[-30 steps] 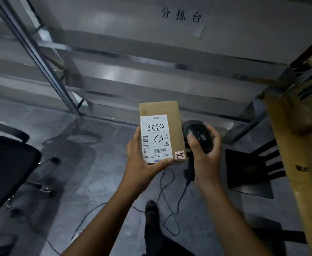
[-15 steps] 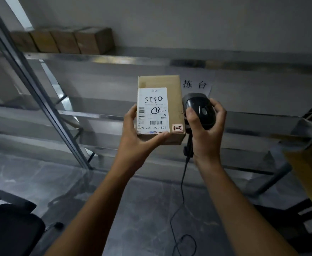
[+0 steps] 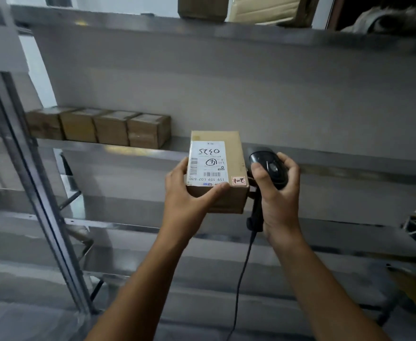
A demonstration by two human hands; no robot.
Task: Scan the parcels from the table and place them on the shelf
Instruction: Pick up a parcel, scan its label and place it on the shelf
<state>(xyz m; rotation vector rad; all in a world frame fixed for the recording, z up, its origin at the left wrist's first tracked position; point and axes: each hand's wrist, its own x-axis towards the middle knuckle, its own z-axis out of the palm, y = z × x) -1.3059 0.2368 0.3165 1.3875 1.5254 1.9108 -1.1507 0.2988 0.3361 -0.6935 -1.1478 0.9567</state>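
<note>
Steel shelving point(image 3: 118, 150) fills the frame as a person's left hand point(image 3: 187, 200) grips a small cardboard parcel point(image 3: 229, 148) from below, thumb across its near edge and white label point(image 3: 207, 163) facing up. At the parcel's 3 o'clock, just beside it, the right hand point(image 3: 278, 200) is wrapped round a black handheld scanner point(image 3: 268, 163), its cable point(image 3: 241, 279) hanging toward 6 o'clock. Four brown boxes point(image 3: 98, 127) sit in a row on the middle shelf at the parcel's 10 o'clock.
</note>
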